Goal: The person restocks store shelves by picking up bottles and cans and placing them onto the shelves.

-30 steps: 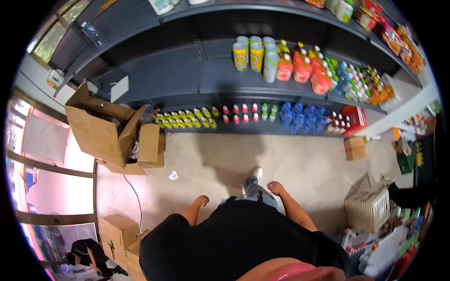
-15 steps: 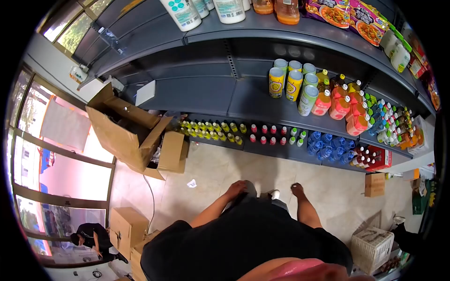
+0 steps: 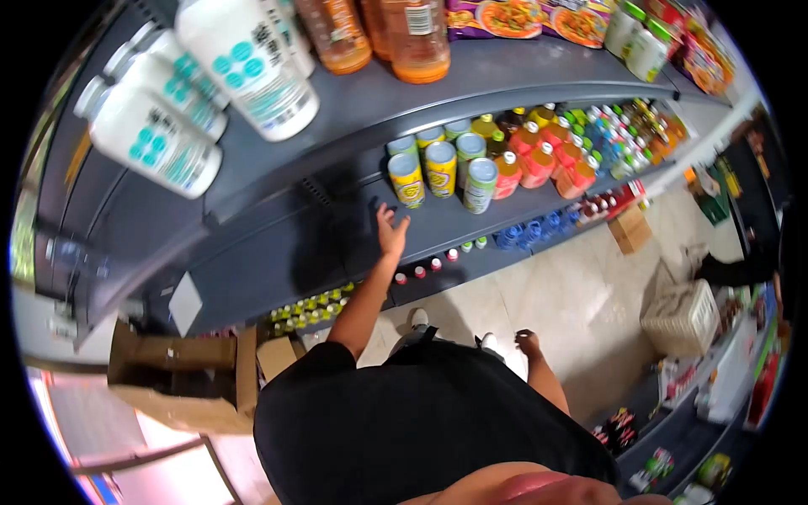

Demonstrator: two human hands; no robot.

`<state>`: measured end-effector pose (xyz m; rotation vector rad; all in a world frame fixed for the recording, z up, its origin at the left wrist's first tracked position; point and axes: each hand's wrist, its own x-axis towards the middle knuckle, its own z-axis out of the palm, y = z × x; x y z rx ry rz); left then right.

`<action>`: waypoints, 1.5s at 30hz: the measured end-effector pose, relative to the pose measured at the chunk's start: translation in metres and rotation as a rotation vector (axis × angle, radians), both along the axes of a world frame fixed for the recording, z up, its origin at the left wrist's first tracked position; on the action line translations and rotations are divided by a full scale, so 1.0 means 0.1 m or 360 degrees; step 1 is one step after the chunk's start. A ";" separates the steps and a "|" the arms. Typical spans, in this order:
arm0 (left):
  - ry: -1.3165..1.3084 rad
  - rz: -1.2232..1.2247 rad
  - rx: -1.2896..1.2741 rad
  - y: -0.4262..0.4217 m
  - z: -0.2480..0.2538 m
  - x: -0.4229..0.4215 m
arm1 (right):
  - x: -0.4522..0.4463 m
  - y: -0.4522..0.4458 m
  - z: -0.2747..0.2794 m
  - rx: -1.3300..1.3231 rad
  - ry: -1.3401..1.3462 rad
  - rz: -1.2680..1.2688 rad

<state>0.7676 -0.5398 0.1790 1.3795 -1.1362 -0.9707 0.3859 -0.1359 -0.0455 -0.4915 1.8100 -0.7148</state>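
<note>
My left hand [image 3: 391,231] reaches over the middle shelf [image 3: 337,236] with its fingers apart and nothing in it. Just beyond its fingertips stands a yellow can [image 3: 406,181], with a gap between them. Another yellow can [image 3: 440,170] and a pale green can [image 3: 480,185] stand to the right, beside pink-labelled bottles [image 3: 536,166]. Low on the right, my right hand [image 3: 528,342] hangs above the floor beside my body. Its fingers look curled, but they are dark and small, and whether anything is in them does not show.
White bottles [image 3: 248,71] and orange-brown bottles [image 3: 416,42] stand on the upper shelf [image 3: 497,71]. An opened cardboard box [image 3: 181,379] is at the lower left. A white basket [image 3: 682,318] and a small carton [image 3: 629,230] sit on the floor at the right.
My left arm has stretched forward from beside my body to the middle shelf. The shelves appear closer, and the view has shifted. My right hand stays low at my side.
</note>
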 end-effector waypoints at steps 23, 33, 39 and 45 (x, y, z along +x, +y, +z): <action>-0.0064 -0.0588 -0.0208 -0.32 -0.12 -0.02 | 1.85 -2.37 2.60 -0.1065 0.0735 0.0353; 0.0439 -0.1039 0.0121 0.13 0.11 0.30 | 2.78 -3.47 3.43 -0.1481 0.1069 0.0838; -0.0073 -0.1312 0.0118 0.41 0.03 0.32 | 2.64 -2.90 3.42 -0.1550 0.1126 0.0583; -0.0322 -0.1640 0.0467 1.04 0.22 -0.40 | 1.90 -2.32 3.28 -0.1251 0.1113 0.0321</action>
